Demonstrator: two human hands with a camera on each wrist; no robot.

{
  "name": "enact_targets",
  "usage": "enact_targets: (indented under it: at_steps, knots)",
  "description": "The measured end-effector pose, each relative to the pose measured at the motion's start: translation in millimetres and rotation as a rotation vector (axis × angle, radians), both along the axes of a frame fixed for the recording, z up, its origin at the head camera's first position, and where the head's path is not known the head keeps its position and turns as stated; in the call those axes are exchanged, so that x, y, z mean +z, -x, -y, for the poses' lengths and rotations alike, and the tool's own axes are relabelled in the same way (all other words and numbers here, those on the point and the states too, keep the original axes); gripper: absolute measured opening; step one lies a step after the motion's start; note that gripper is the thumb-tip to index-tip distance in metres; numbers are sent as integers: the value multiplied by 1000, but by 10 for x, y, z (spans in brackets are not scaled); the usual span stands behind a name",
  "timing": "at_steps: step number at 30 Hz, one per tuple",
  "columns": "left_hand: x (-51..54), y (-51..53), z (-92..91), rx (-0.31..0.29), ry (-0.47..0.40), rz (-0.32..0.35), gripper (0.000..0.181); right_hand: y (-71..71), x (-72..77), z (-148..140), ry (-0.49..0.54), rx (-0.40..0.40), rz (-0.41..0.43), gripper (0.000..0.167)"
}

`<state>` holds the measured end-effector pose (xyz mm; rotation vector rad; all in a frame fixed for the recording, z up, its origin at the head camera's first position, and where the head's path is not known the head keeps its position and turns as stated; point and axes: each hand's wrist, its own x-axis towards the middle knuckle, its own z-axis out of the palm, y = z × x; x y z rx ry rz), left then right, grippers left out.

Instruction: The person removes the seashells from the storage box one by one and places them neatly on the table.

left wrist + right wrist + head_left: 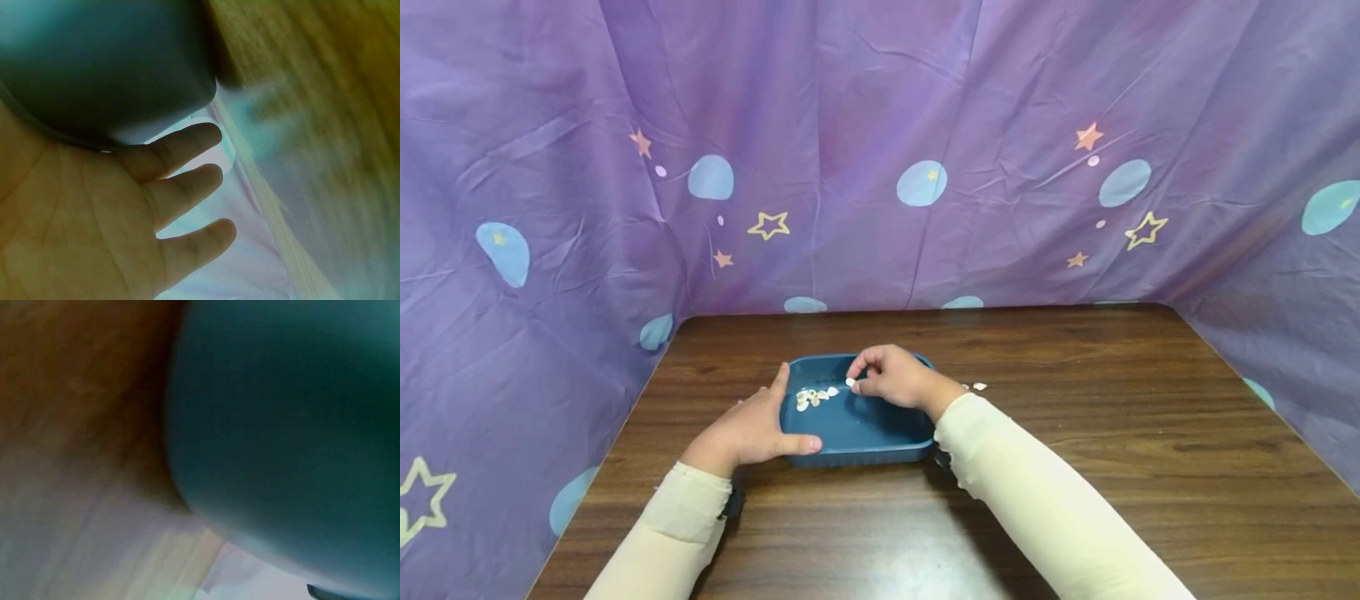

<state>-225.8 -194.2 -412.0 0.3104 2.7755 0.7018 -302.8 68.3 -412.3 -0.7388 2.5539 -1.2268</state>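
Note:
A blue rectangular tray (857, 457) stands on the table. Inside, at its left, lies a cluster of small white and tan pieces (808, 398) that look like seashells. Between the thumb and fingertips of my right hand (897, 379) a small white shell-like piece (850, 382) is pinched, above the middle of the tray. My left hand (752, 429) rests against the tray's left end, thumb on the near rim and fingers straight. The left wrist view has the palm (69, 219) beside the dark tray wall (125, 75). Only the tray's side (281, 444) fills the right wrist view, the hand hidden.
A few small white pieces (979, 386) lie on the wooden table (1112, 417) to the right of the tray, partly behind the right wrist. Purple patterned cloth (850, 100) hangs behind the table and at both sides.

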Motion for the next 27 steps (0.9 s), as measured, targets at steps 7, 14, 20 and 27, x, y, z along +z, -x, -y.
enact_targets:
  at_steps: [7,14,20,27]
  knots:
    - [-21,-1,1,6,-4,2,142,-3,87,-79,118,-13,15,13]
    - [-28,3,10,8,-12,-18,142,9,226,-254,192,-25,15,12]
    - [-20,1,7,3,-3,-17,142,29,345,-488,247,-38,9,14]
    - [-16,-3,9,-5,13,-18,142,104,408,-837,207,-70,5,18]
